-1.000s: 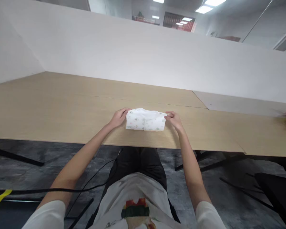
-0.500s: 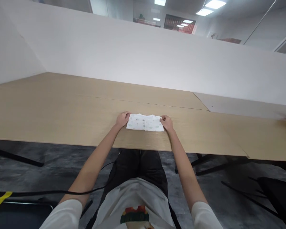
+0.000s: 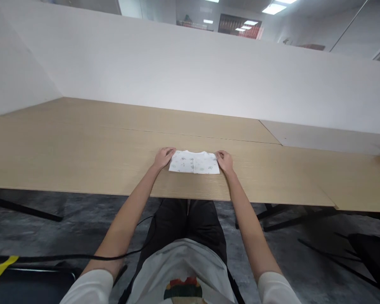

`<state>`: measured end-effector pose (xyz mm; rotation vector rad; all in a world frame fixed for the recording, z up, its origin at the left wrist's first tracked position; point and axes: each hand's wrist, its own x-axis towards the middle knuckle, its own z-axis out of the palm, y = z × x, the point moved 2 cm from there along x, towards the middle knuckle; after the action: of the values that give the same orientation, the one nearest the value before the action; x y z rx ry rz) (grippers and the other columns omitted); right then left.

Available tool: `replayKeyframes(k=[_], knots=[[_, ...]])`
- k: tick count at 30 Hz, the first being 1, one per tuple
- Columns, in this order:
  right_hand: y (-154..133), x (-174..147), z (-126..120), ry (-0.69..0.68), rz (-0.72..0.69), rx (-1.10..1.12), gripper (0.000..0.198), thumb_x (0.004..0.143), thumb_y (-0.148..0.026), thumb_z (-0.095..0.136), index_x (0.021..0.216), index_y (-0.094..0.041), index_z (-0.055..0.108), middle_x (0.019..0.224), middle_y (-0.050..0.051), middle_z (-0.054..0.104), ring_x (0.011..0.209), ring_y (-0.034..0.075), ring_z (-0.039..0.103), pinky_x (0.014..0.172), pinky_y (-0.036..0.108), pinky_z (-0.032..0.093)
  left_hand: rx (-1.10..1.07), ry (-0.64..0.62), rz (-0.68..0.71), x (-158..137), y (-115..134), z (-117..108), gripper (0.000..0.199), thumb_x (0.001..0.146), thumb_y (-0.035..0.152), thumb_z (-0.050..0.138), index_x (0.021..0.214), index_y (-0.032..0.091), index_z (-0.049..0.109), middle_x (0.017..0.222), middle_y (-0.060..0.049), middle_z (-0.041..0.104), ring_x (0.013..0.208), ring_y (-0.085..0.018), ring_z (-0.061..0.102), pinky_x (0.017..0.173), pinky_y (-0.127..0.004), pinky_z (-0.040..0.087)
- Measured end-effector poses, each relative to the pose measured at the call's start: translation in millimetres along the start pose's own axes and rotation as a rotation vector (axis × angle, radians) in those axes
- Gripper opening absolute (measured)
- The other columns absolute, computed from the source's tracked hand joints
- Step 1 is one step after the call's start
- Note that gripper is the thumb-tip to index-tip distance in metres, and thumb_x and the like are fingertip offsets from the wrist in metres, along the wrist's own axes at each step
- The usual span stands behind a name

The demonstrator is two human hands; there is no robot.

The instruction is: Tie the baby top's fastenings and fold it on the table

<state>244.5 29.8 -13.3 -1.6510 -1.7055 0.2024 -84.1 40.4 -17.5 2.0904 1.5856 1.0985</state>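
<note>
A small white garment [image 3: 194,162] with a faint printed pattern lies folded into a flat rectangle on the light wooden table [image 3: 82,139], close to the near edge. My left hand [image 3: 163,157] rests at its left end with the fingers curled on the cloth edge. At the right end my right hand [image 3: 225,161] does the same. Both hands lie low on the table, pinching the two ends of the folded garment.
A white partition wall [image 3: 177,67] runs along the back of the table. A grey table section [image 3: 323,139] adjoins at the right. Below the table edge are my dark trousers, a black cable [image 3: 82,255] and black table legs on a grey floor.
The folded garment was lifted slightly a second ago and now lies flat and thinner on the table. Both hands have lowered with it and stay at its ends.
</note>
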Motion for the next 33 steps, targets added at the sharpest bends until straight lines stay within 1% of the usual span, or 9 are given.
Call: replayKeyframes(k=[3,5,12,18,24,26,29,31,33], knots=[[-5,-2,3,-0.094,-0.092,0.014,0.029,0.085,-0.031,0.054,0.106,-0.017,0.069,0.109,0.008,0.069,0.101,0.022,0.062,0.093,0.033,0.043,0.054,-0.098,-0.007,-1,2,0,0.045,0.081,0.051,0.052,0.11,0.021,0.069,0.111,-0.008,0.068,0.106,-0.026,0.059,0.093,-0.037,0.044],[-6,-3,4,-0.129,-0.114,0.004,0.029,0.082,-0.028,0.059,0.107,-0.019,0.069,0.109,0.006,0.07,0.101,0.022,0.063,0.094,0.033,0.043,0.051,-0.114,-0.027,-2,1,-1,0.046,0.08,0.051,0.053,0.109,0.02,0.07,0.11,-0.008,0.069,0.104,-0.026,0.06,0.09,-0.036,0.046],[-5,-3,4,-0.125,-0.104,-0.028,0.028,0.08,-0.025,0.061,0.106,-0.017,0.069,0.109,0.007,0.069,0.102,0.022,0.063,0.095,0.033,0.043,-0.018,-0.097,-0.026,-2,0,-1,0.044,0.079,0.05,0.053,0.105,0.02,0.071,0.107,-0.008,0.07,0.102,-0.026,0.062,0.089,-0.036,0.046],[-5,-2,4,-0.153,-0.081,-0.066,0.027,0.082,-0.027,0.06,0.106,-0.017,0.067,0.108,0.008,0.069,0.102,0.022,0.062,0.093,0.034,0.043,-0.01,-0.093,-0.025,-2,0,0,0.042,0.079,0.05,0.054,0.103,0.02,0.072,0.108,-0.008,0.07,0.101,-0.026,0.063,0.089,-0.036,0.047],[-6,-3,3,-0.151,-0.055,-0.054,0.024,0.08,-0.029,0.059,0.1,-0.017,0.066,0.101,0.009,0.069,0.097,0.022,0.062,0.09,0.034,0.043,-0.028,-0.109,-0.045,-1,-2,0,0.041,0.078,0.048,0.056,0.104,0.021,0.071,0.108,-0.008,0.07,0.102,-0.026,0.062,0.089,-0.037,0.048],[-6,-3,3,-0.138,-0.045,0.018,0.022,0.08,-0.03,0.058,0.095,-0.016,0.066,0.096,0.008,0.07,0.093,0.021,0.062,0.089,0.034,0.044,-0.053,-0.082,-0.038,-2,0,0,0.038,0.077,0.046,0.057,0.1,0.02,0.071,0.108,-0.008,0.07,0.103,-0.025,0.061,0.091,-0.036,0.047],[-12,-2,-2,-0.042,-0.016,0.245,0.024,0.08,-0.036,0.055,0.09,-0.016,0.064,0.098,0.009,0.069,0.093,0.02,0.062,0.087,0.033,0.046,-0.134,0.037,-0.013,-2,10,-2,0.032,0.077,0.043,0.058,0.092,0.017,0.069,0.105,-0.008,0.07,0.103,-0.023,0.061,0.095,-0.035,0.045],[-22,0,-11,0.061,0.002,0.422,0.027,0.081,-0.039,0.052,0.089,-0.016,0.062,0.104,0.011,0.067,0.098,0.02,0.061,0.086,0.033,0.047,-0.206,0.113,-0.015,1,24,-10,0.031,0.079,0.043,0.056,0.089,0.015,0.066,0.101,-0.008,0.069,0.1,-0.021,0.061,0.094,-0.033,0.046],[-38,3,-27,0.148,-0.011,0.565,0.028,0.08,-0.042,0.053,0.089,-0.017,0.061,0.106,0.013,0.065,0.101,0.021,0.06,0.087,0.036,0.048,-0.264,0.164,-0.007,9,44,-25,0.034,0.082,0.045,0.053,0.092,0.014,0.062,0.1,-0.008,0.068,0.097,-0.019,0.061,0.09,-0.032,0.047]])
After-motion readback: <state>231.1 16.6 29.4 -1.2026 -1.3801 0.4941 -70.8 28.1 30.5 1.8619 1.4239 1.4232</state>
